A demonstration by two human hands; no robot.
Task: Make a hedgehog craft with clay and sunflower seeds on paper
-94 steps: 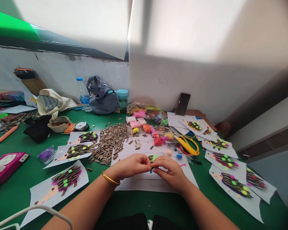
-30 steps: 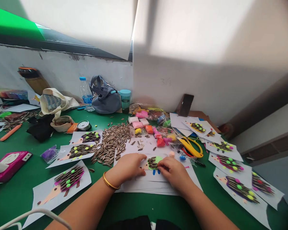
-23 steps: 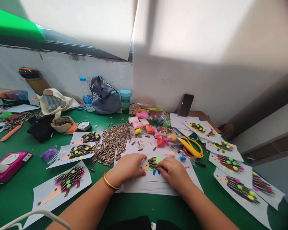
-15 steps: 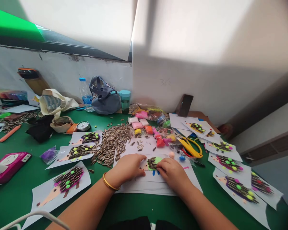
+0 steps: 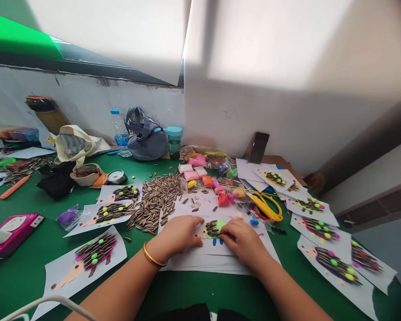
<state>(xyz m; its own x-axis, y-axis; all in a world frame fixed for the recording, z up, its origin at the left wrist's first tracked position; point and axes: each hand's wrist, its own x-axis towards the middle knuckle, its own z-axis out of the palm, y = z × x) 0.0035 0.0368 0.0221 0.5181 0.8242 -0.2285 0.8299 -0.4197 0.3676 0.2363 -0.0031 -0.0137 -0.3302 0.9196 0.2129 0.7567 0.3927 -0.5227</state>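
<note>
A small hedgehog picture (image 5: 215,228) lies on white paper in front of me, its light green clay body partly covered with striped seeds and blue feet below. My left hand (image 5: 183,232) rests on its left side, thumb and fingers apart, holding nothing. My right hand (image 5: 239,238) is at the right edge of the green clay, thumb and fingertips pinched together; whatever is between them is too small to make out. A pile of sunflower seeds (image 5: 157,200) lies behind my left hand, and loose seeds are scattered on the paper (image 5: 263,249).
Finished-looking hedgehog cards lie left (image 5: 87,263) and right (image 5: 337,272). Colourful clay packets (image 5: 200,173), yellow-handled scissors (image 5: 266,207) and a leaning phone (image 5: 258,147) are farther back. A pink pack (image 5: 15,234) sits at the left; a white cable (image 5: 50,298) crosses the lower left.
My right hand has shifted slightly to the right along the green clay, uncovering a little more of its edge. My left hand stays in nearly the same place.
</note>
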